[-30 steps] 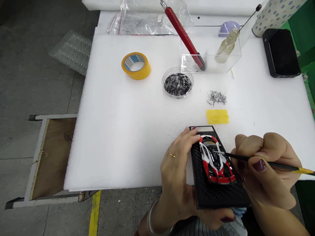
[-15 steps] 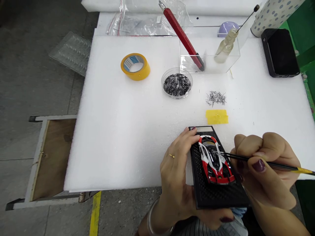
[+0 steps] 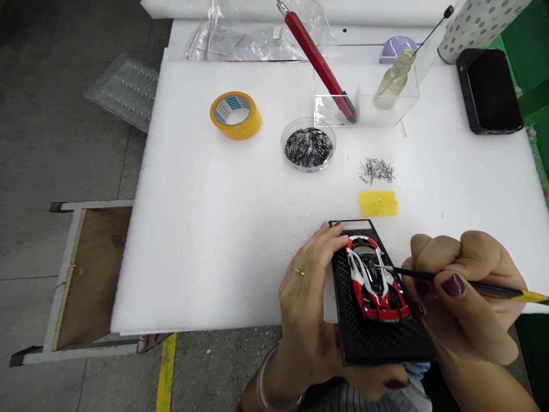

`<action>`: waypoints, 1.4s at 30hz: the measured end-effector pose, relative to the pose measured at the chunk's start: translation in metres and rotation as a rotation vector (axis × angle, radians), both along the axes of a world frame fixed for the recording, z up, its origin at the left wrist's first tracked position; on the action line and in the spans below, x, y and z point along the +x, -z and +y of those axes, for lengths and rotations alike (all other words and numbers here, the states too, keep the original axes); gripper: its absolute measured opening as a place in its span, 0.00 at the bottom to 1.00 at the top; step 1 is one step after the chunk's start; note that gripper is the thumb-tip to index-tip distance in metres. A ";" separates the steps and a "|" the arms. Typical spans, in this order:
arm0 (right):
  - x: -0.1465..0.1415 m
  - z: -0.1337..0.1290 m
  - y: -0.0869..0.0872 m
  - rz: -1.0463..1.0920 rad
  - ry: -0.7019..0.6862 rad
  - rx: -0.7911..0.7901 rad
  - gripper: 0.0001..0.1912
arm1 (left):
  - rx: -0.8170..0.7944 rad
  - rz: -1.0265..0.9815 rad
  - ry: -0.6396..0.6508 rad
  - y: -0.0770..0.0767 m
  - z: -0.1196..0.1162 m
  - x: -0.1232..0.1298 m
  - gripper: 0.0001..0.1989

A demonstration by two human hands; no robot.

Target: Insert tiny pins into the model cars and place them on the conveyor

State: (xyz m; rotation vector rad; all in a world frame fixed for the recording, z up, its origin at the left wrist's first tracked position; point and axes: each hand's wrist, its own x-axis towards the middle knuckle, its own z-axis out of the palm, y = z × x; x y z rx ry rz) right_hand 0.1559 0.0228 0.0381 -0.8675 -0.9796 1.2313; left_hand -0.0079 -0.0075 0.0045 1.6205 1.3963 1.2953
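A red, white and black model car (image 3: 377, 280) rests on a black textured base (image 3: 386, 343), tilted at the table's front edge. My left hand (image 3: 306, 297) grips the base, fingers along its left side and thumb under the near end. In my right hand (image 3: 467, 292) is a thin black brush-like tool (image 3: 493, 289) with a yellow part, pinched between thumb and fingers; its fine tip is over the middle of the car. Beyond the base lie a yellow tape piece (image 3: 378, 203) and a small pile of fine black bits (image 3: 376, 171).
On the white foam surface (image 3: 193, 229) are a dish of black slivers (image 3: 309, 147), a yellow tape roll (image 3: 246, 127), a red knife (image 3: 317, 60) leaning on a clear box (image 3: 364, 114) with a small bottle (image 3: 392, 83), and a black device (image 3: 489, 91).
My right hand and the tool have shifted slightly right, and the tip has moved a little right over the car. My left hand and the base look the same.
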 end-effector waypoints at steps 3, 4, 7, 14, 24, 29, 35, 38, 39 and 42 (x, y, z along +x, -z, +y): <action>0.000 0.000 0.000 0.015 -0.017 -0.001 0.06 | 0.003 -0.005 -0.006 -0.001 0.000 0.001 0.29; 0.000 0.000 0.001 0.016 -0.019 -0.002 0.06 | 0.009 -0.005 -0.007 -0.001 0.000 0.001 0.29; 0.000 0.000 0.002 0.008 -0.012 0.009 0.06 | 0.014 0.005 -0.004 0.000 0.000 0.000 0.29; -0.001 -0.002 0.001 -0.039 0.026 -0.012 0.07 | 0.035 0.006 0.004 0.002 0.003 -0.001 0.43; 0.000 -0.001 0.001 -0.010 -0.003 -0.013 0.06 | 0.032 -0.019 0.005 0.000 0.000 -0.001 0.42; 0.000 0.000 0.001 0.002 0.035 0.002 0.05 | 0.054 -0.030 0.015 0.002 0.003 -0.002 0.43; 0.001 0.006 0.005 0.012 0.039 0.012 0.04 | 0.039 -0.002 0.009 0.003 0.002 -0.001 0.44; -0.002 0.010 0.007 0.045 0.027 0.032 0.03 | 0.042 -0.008 0.005 0.000 0.002 0.001 0.47; -0.003 0.011 0.008 0.047 0.040 0.043 0.03 | 0.031 -0.013 0.008 -0.002 0.001 0.001 0.48; -0.001 0.009 0.011 -0.012 0.151 0.064 0.04 | -0.001 0.013 0.042 -0.007 0.001 -0.002 0.48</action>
